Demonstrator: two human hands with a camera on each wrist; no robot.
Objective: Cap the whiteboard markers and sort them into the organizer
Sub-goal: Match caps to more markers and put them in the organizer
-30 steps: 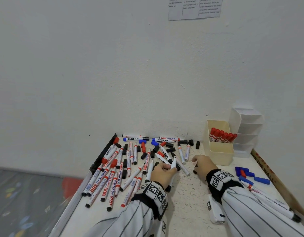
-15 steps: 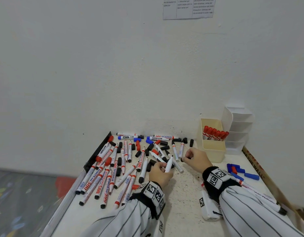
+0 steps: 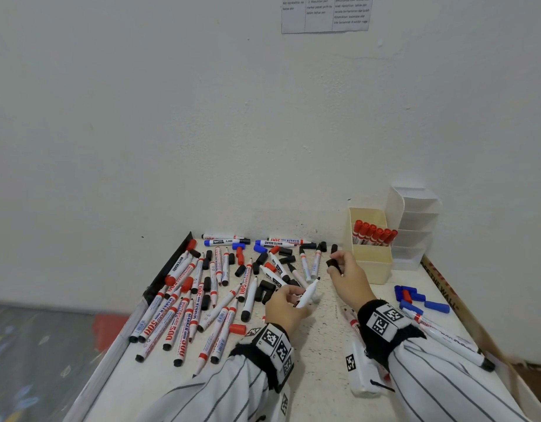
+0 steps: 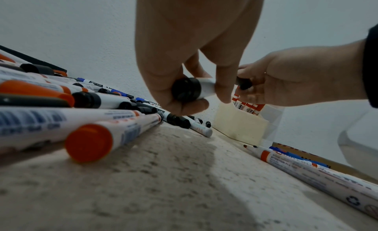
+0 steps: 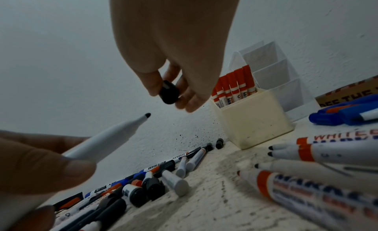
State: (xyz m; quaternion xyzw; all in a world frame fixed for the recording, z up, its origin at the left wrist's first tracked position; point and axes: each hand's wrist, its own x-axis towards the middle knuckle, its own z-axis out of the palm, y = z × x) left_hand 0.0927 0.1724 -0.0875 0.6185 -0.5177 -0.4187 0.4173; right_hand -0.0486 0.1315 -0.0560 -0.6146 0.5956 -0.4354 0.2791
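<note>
My left hand (image 3: 289, 303) grips an uncapped black marker (image 3: 308, 293) above the table, its bare tip pointing up and right; the black end plug (image 4: 185, 90) faces the left wrist camera. My right hand (image 3: 343, 271) pinches a black cap (image 3: 333, 264) between thumb and fingers, a short way right of the marker's tip (image 5: 147, 115). In the right wrist view the cap (image 5: 168, 94) hangs above and right of the tip, apart from it. The cream organizer bin (image 3: 373, 263) holds several red-capped markers (image 3: 374, 236). A white tiered organizer (image 3: 413, 229) stands behind it.
Many uncapped markers and loose black, red and blue caps (image 3: 208, 287) lie scattered over the table's left half. Blue caps (image 3: 420, 300) and several markers (image 3: 445, 336) lie at the right, beside a cardboard strip (image 3: 439, 287). The wall is close behind.
My right hand rose from the table with a black cap pinched in it. My left hand lifted the marker clear of the pile and turned its tip toward the cap.
</note>
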